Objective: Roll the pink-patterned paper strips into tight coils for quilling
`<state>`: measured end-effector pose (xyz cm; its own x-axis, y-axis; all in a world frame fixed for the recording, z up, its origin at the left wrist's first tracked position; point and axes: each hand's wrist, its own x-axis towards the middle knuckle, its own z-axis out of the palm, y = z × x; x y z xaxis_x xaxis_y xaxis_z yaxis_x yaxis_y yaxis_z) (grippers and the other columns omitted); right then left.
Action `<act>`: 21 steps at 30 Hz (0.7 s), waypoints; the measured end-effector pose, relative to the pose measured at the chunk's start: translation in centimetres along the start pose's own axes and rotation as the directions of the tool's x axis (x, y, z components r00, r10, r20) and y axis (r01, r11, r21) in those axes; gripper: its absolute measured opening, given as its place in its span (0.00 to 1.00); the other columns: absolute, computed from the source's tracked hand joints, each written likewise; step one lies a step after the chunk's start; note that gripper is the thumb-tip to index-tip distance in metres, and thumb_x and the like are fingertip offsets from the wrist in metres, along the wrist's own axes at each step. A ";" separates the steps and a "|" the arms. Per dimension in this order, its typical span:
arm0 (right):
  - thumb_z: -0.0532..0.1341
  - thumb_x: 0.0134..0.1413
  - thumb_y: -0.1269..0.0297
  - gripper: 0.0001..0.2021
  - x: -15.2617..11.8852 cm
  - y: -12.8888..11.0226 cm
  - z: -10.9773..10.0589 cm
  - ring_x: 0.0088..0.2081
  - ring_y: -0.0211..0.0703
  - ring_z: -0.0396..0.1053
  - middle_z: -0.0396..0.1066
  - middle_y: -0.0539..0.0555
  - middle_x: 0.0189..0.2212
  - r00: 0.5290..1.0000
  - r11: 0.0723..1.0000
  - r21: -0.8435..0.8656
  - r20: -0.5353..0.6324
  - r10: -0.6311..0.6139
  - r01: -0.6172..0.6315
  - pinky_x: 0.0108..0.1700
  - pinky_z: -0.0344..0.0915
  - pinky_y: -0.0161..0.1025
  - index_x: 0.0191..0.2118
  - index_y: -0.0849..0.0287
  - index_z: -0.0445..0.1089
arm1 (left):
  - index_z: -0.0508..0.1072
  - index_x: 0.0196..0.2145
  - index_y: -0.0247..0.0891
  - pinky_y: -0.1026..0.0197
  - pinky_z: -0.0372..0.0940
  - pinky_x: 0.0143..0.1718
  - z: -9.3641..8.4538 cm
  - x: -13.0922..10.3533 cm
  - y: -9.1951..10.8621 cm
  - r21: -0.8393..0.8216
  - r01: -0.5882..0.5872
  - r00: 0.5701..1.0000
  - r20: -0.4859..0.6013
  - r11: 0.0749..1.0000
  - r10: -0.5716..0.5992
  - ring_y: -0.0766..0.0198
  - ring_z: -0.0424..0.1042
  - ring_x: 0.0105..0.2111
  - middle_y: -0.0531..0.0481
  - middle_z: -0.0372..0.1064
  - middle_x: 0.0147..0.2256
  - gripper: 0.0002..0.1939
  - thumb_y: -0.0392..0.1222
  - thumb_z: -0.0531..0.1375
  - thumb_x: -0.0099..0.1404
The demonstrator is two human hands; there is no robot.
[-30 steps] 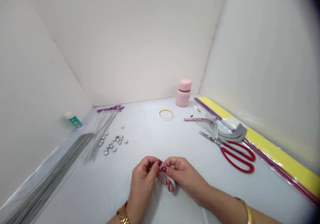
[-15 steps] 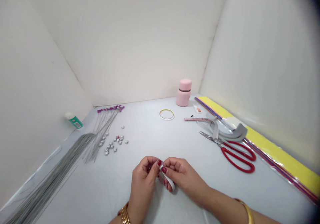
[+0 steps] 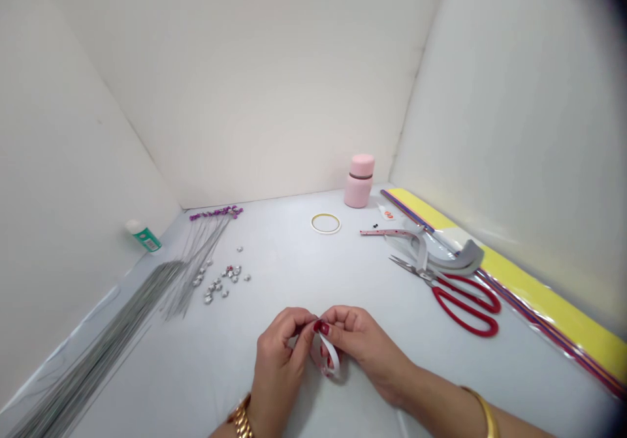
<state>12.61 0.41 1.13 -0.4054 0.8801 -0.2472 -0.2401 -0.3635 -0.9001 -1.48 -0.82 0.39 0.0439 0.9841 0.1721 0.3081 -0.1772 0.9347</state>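
The held strip [image 3: 334, 353] looks white with reddish marks; I see a pink bottle [image 3: 359, 190], red scissor handles [image 3: 494, 328], a white-and-yellow ring [image 3: 326, 232], grey wires [image 3: 110, 333].

Three pale walls [image 3: 264, 85] border a whitish tabletop [image 3: 289, 268].

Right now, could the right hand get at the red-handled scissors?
Probably yes: nothing appears to stand between the right hand and the red-handled scissors, though that hand is pinching a strip.

Near strip [image 3: 334, 355], smooth paper; far flask [image 3: 359, 187], matt; right scissors [image 3: 428, 275], metal-bladed, glossy-handled; left wires [image 3: 115, 326], dull metal.
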 end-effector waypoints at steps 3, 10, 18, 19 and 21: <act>0.64 0.43 0.56 0.14 0.0 -0.2 -0.2 0.19 0.33 0.60 0.66 0.49 0.17 1.000 1.000 -0.008 -0.018 -0.019 0.018 0.24 0.54 0.31 0.27 0.64 0.67 | 0.71 0.27 0.38 0.63 0.63 0.33 -0.1 0.1 0.3 0.029 -0.092 0.996 0.012 0.995 0.092 0.62 0.69 0.29 0.48 0.70 0.27 0.08 0.36 0.54 0.60; 0.64 0.42 0.55 0.15 0.2 -0.1 -0.3 0.18 0.31 0.58 0.64 0.47 0.17 0.995 0.998 -0.031 -0.078 -0.062 0.059 0.23 0.53 0.30 0.27 0.65 0.69 | 0.74 0.32 0.39 0.62 0.64 0.38 -0.1 0.3 -0.2 0.008 -0.164 0.986 0.019 0.986 0.164 0.61 0.69 0.36 0.46 0.70 0.35 0.08 0.33 0.54 0.59; 0.62 0.45 0.53 0.15 0.2 0.1 -0.4 0.19 0.33 0.60 0.68 0.49 0.18 0.991 0.992 -0.110 -0.113 -0.076 0.064 0.23 0.54 0.31 0.28 0.63 0.70 | 0.72 0.35 0.36 0.62 0.66 0.30 0.2 0.2 -0.2 -0.239 0.140 0.990 0.036 0.961 -0.136 0.61 0.71 0.28 0.45 0.72 0.32 0.09 0.42 0.56 0.59; 0.62 0.45 0.53 0.15 0.2 0.1 -0.4 0.19 0.33 0.60 0.68 0.49 0.18 0.991 0.991 -0.118 -0.107 -0.080 0.067 0.23 0.54 0.31 0.27 0.63 0.69 | 0.73 0.33 0.36 0.62 0.65 0.29 0.2 0.2 -0.2 -0.244 0.154 0.988 0.038 0.958 -0.149 0.61 0.71 0.28 0.46 0.72 0.30 0.09 0.42 0.57 0.58; 0.62 0.45 0.54 0.15 0.1 0.1 -0.3 0.19 0.34 0.61 0.67 0.48 0.16 0.993 0.991 -0.117 -0.090 -0.078 0.068 0.24 0.54 0.32 0.27 0.63 0.69 | 0.73 0.28 0.35 0.63 0.64 0.30 0.2 0.4 0.0 -0.223 0.135 0.991 0.028 0.965 -0.132 0.62 0.70 0.27 0.47 0.72 0.27 0.08 0.42 0.58 0.57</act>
<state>12.83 0.55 0.88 -0.3042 0.9298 -0.2071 -0.1619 -0.2647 -0.9506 -1.30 -0.42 0.38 0.0292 0.9988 0.0384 0.0917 -0.0409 0.9949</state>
